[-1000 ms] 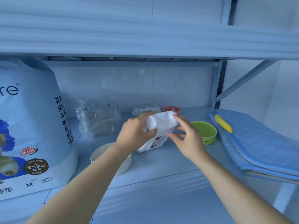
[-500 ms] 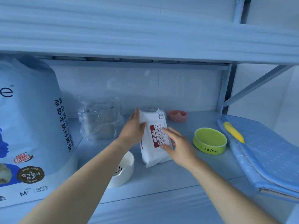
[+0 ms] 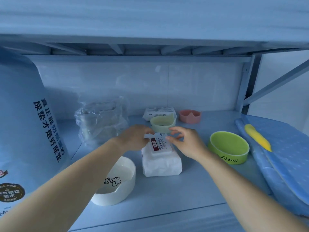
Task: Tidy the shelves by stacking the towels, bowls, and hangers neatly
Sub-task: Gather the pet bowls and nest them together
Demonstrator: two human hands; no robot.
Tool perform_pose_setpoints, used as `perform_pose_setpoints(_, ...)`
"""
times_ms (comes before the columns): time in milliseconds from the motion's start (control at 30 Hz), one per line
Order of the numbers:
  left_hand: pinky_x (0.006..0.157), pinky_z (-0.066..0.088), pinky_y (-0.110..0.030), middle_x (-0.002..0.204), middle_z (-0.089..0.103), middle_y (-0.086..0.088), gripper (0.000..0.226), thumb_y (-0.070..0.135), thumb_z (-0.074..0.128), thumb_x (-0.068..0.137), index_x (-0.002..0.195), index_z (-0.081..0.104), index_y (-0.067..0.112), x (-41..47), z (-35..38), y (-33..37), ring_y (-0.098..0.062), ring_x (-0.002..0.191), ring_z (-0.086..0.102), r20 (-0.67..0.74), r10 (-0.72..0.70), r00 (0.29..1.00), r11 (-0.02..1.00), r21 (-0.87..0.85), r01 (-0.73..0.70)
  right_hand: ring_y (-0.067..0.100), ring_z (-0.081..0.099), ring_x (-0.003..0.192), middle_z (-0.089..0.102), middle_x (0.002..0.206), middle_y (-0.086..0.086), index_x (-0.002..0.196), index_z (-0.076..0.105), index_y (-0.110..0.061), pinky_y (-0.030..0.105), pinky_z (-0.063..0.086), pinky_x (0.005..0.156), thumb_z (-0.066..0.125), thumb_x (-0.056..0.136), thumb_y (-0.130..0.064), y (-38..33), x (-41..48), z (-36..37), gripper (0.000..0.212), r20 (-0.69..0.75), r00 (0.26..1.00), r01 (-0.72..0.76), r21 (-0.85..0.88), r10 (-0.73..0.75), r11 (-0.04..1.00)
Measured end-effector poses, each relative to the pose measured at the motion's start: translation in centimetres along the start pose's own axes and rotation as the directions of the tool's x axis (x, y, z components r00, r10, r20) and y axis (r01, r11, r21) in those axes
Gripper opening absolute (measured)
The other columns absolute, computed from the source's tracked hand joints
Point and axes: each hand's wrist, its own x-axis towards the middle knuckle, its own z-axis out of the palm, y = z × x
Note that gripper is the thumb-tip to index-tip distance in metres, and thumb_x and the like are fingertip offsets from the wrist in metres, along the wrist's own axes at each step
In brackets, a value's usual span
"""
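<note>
A white wipes pack (image 3: pixel 161 158) with a red label lies flat in the middle of the shelf (image 3: pixel 192 195). My left hand (image 3: pixel 133 137) curls over its far left corner. My right hand (image 3: pixel 185 143) hovers over the far right end, fingers spread and holding nothing. Just behind the pack stands a pale yellow bowl (image 3: pixel 163 125). A white bowl (image 3: pixel 117 183) with a small cartoon sits under my left forearm. A green bowl (image 3: pixel 228 149) marked "HAPPY" is to the right, and a pink bowl (image 3: pixel 189 116) stands at the back.
A second wipes pack (image 3: pixel 158 112) lies against the back wall. A crumpled clear plastic bag (image 3: pixel 100 121) is at the back left, beside a large pet-pad bag (image 3: pixel 25 131). A folded blue mat (image 3: pixel 284 158) with a yellow item (image 3: pixel 258 137) fills the right. An upper shelf (image 3: pixel 150 22) hangs overhead.
The wipes pack went from being held up in both hands to lying flat on the shelf. My right hand has lifted off it, and the pale yellow bowl behind has come into sight.
</note>
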Motion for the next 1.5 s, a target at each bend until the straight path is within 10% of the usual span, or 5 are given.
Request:
perform_pose_setpoints(300,0.079,0.041,-0.018,0.108,0.065,0.013,0.031,0.021,0.06,0.082,0.112,0.062,0.03,0.7,-0.7,-1.9,-0.002,0.082,0.052,-0.187,-0.075,0.979,0.993,-0.1,0.056,0.02,0.058,0.106,0.064,0.116,0.002,0.111,0.064,-0.014,0.023,0.042,0.086,0.061,0.084,-0.012,2.8,7.3,0.6,0.027,0.034,0.991,0.136,-0.242,-0.131,0.961)
perform_pose_setpoints(633,0.083,0.045,-0.023,0.093,0.058,0.019,0.028,0.026,0.062,0.083,0.111,0.062,0.03,1.1,-0.3,-3.2,-0.007,0.081,0.057,-0.147,-0.15,0.978,0.987,-0.073,0.14,0.025,0.047,0.123,0.051,0.135,0.007,0.13,0.05,-0.018,0.026,0.038,0.093,0.054,0.086,-0.003,5.6,12.2,1.4,0.047,0.272,0.962,0.173,-0.544,-0.022,0.821)
perform_pose_setpoints(1067,0.083,0.044,-0.024,0.102,0.061,0.014,0.028,0.024,0.059,0.084,0.112,0.062,0.029,6.4,-0.1,-1.2,-0.007,0.082,0.049,-0.036,-0.034,0.999,0.999,0.022,0.035,0.023,0.043,0.121,0.047,0.131,0.005,0.126,0.052,-0.018,0.026,0.035,0.091,0.063,0.085,-0.013,6.0,13.2,0.6,0.043,0.376,0.925,0.263,-0.547,-0.048,0.795)
perform_pose_setpoints(1233,0.081,0.04,-0.021,0.104,0.059,0.012,0.029,0.025,0.059,0.085,0.113,0.062,0.028,8.2,0.6,-0.6,-0.008,0.085,0.049,0.007,-0.005,1.0,1.0,0.022,0.005,0.007,0.05,0.082,0.052,0.079,-0.018,0.105,0.065,-0.026,0.012,0.02,0.043,0.057,0.088,-0.014,6.4,12.9,-0.7,0.022,0.251,0.968,0.122,-0.528,0.017,0.84)
perform_pose_setpoints(1500,0.087,0.029,-0.019,0.133,0.05,-0.003,0.039,0.022,0.051,0.092,0.13,0.051,0.026,10.6,2.7,-1.2,-0.019,0.119,0.047,0.119,-0.007,0.993,0.998,0.057,0.0,0.007,0.055,0.074,0.061,0.079,-0.01,0.09,0.069,-0.025,0.019,0.035,0.058,0.081,0.066,-0.034,4.7,12.5,0.6,0.029,0.36,0.922,0.262,-0.316,-0.14,0.912)
